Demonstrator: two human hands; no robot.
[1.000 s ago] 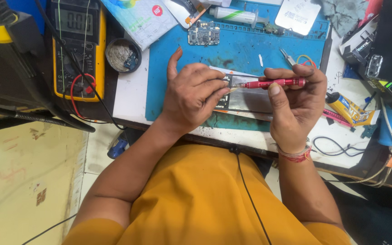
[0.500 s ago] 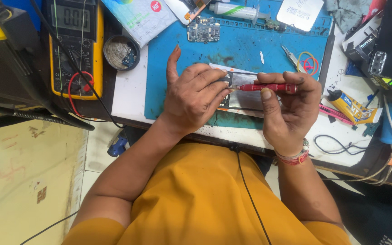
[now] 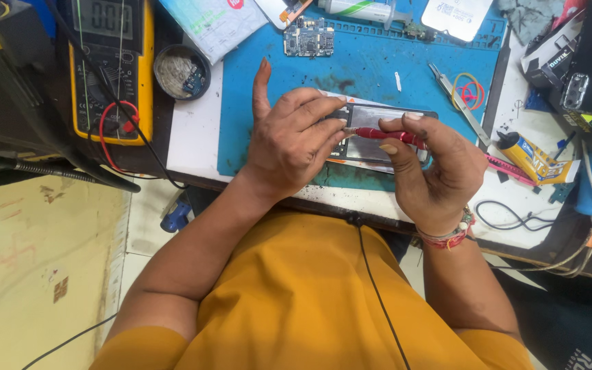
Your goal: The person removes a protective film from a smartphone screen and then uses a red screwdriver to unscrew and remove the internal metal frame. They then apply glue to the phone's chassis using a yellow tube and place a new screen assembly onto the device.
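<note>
An opened phone (image 3: 385,120) lies on the blue work mat (image 3: 371,65) in the head view. My left hand (image 3: 292,140) rests on the phone's left end and holds it down, index finger raised. My right hand (image 3: 433,171) grips a red-handled screwdriver (image 3: 388,135) lying almost flat, its tip pointing left onto the phone near my left fingers. The phone's left part is hidden under my left hand.
A yellow multimeter (image 3: 109,65) with red and black leads sits at the left, a round tin (image 3: 181,72) beside it. A small circuit board (image 3: 308,38), tweezers (image 3: 457,103), rubber bands (image 3: 469,89), a glue tube (image 3: 536,159) and cables lie around the mat.
The view has shifted a little. The screwdriver has moved left along the phone, and my right fingers have slid to its middle. My left hand stays on the phone.
</note>
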